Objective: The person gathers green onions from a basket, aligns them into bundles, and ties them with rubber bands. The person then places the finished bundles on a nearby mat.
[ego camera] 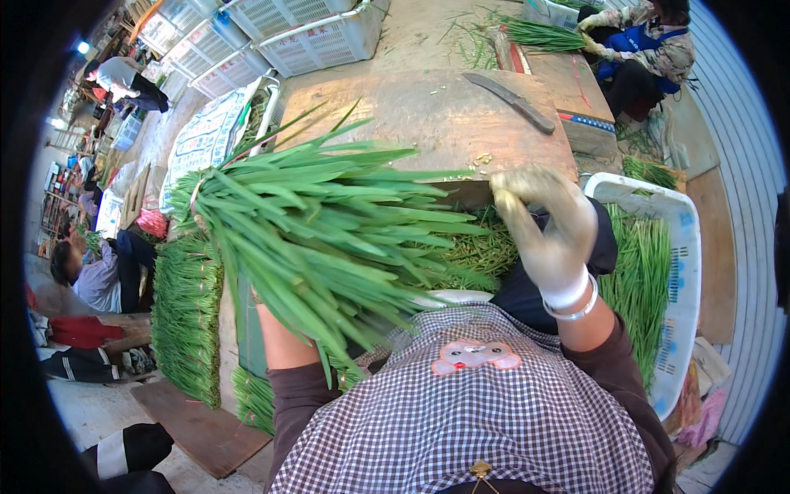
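Observation:
A large bunch of green leafy stalks, probably garlic chives point(321, 210), spreads across the view from a pink tie at its left end. My left forearm rises beneath it, while the leaves hide my left hand. My right hand point(546, 228), in a soiled pale glove, is raised right of the leaf tips; it is blurred and its fingers are bent, with no held thing visible. Beyond both lies a wooden board point(419, 117) bearing small cut pieces point(482, 159) and a knife point(511, 100) with a dark handle.
Tied green bundles point(187, 315) are stacked at left. A white plastic crate point(684, 265) with loose stalks stands at right. Cut scraps point(484, 247) lie below the board's near edge. White crates point(318, 43) stand behind. A person in a blue apron point(645, 49) sits at upper right.

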The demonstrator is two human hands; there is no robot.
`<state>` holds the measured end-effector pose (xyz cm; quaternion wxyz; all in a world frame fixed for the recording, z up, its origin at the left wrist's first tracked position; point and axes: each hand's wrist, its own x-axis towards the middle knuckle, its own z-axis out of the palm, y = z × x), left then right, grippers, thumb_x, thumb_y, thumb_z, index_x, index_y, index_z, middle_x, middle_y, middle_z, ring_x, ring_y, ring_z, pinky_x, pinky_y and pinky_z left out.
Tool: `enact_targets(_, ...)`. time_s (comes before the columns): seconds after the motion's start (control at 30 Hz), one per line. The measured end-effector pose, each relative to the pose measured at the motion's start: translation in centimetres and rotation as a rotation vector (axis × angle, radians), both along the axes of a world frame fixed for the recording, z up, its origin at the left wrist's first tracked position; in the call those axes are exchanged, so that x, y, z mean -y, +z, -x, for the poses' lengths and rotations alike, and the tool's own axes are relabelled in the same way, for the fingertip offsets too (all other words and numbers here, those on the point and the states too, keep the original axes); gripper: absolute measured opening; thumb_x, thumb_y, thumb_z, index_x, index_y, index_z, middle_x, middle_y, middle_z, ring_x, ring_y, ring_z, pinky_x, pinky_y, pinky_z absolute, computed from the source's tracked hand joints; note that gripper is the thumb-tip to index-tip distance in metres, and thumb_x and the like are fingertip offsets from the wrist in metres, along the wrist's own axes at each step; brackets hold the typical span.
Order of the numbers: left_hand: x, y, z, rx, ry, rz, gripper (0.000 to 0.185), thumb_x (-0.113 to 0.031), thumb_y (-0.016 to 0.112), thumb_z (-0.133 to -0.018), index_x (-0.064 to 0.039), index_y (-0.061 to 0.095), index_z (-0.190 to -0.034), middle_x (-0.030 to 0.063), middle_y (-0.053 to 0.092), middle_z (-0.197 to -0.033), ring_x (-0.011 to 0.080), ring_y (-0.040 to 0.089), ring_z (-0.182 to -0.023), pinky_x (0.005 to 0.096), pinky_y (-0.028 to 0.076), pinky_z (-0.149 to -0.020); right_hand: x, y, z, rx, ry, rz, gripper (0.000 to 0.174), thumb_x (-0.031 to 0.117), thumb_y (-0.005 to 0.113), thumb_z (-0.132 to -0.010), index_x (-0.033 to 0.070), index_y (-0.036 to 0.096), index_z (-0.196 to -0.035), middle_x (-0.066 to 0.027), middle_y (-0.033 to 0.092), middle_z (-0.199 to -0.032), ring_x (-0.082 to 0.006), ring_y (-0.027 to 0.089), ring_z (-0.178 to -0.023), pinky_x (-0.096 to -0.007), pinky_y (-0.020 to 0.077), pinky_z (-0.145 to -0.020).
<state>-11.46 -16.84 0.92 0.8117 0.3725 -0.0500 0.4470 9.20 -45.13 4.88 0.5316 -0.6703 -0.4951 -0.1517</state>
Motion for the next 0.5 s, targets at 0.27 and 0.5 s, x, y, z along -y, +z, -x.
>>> enact_targets(0.27,-1.9,0.2,-0.7,0.054,0.2,0.052,0.059,-0.042,0.057,-0.093,-0.009,0.042,-0.14,0.0069,0.046,-0.143,0.0238,0.046,-0.127,0.0426,0.036,-0.11,-4.6,5.1,5.8,0.288,0.249,0.287,0.037,0.037,0.075,-0.073,0.011,0.068,-0.097,-0.0056,0.059,-0.071,-0.0227,0.06,-0.061,-0.034,0.0459,-0.054)
enact_targets(0.5,0.0,0.7,-2.3,-0.003,0.346,0.021,0.061,-0.042,0.06,-0.092,-0.01,0.042,-0.14,0.007,0.046,-0.143,0.0235,0.047,-0.126,0.0425,0.037,-0.109,-4.3,2.5,5.1,0.316,0.48,0.04,0.027,0.025,0.074,-0.073,0.014,0.07,-0.097,-0.001,0.056,-0.069,-0.0153,0.056,-0.058,-0.0315,0.0426,-0.052)
